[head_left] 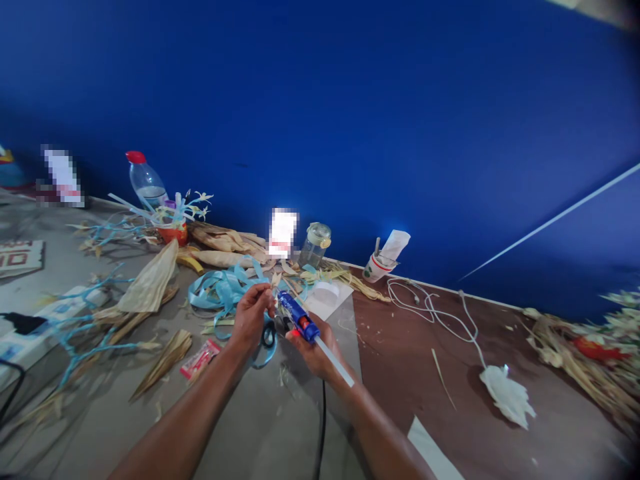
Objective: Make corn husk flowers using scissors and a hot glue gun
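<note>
My right hand [313, 350] grips a blue glue gun [295, 313], and a white glue stick [334, 360] juts from its back end. The gun's black cord runs down toward me. Just left of the nozzle, my left hand [253, 317] is pinched closed on a small pale husk piece [275, 280], mostly hidden by the fingers. Light blue ribbon [215, 290] lies in a tangle beyond the left hand. Black loops like scissor handles [269, 333] show between the hands. A red and white packet [200, 359] rests by the left forearm.
Dried corn husks [150, 283] and blue-wrapped stems [93, 343] spread over the left side, near a white power strip [45, 327]. Along the blue wall stand a red-capped bottle [146, 183], a glass jar [315, 245] and a paper cup [376, 268]. A white cable [445, 323] loops at right.
</note>
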Action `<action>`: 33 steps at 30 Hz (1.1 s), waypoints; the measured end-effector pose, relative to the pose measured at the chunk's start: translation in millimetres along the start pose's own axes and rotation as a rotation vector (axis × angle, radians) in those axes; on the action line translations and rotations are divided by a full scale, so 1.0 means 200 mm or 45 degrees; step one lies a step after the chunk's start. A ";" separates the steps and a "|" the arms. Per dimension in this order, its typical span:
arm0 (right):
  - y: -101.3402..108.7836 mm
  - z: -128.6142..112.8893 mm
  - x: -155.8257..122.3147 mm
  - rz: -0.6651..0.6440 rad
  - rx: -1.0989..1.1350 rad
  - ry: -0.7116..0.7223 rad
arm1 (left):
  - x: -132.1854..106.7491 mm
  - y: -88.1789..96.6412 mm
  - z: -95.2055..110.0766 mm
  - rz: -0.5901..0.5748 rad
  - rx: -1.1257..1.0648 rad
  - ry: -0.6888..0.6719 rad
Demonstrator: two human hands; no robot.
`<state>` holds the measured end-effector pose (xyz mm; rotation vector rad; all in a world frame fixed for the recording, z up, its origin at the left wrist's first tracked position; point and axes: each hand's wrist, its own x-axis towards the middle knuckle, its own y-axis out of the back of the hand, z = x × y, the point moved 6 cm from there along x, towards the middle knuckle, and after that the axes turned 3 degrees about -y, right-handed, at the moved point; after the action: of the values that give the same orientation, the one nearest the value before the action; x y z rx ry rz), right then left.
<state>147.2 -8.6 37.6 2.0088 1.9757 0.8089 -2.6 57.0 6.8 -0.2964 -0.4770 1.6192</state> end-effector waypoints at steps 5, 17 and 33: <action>0.00 0.00 0.00 -0.023 -0.003 0.001 | 0.00 0.00 0.00 0.004 -0.039 0.019; 0.00 -0.02 0.00 -0.022 -0.028 0.024 | 0.00 -0.01 0.00 0.008 -0.113 0.064; 0.11 -0.09 -0.02 -0.139 -0.510 0.140 | -0.01 0.00 0.00 0.046 -0.151 0.118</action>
<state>155.8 -18.9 62.9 1.6454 1.7822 1.1991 -1.3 56.1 6.4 -0.4695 -0.5003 1.6072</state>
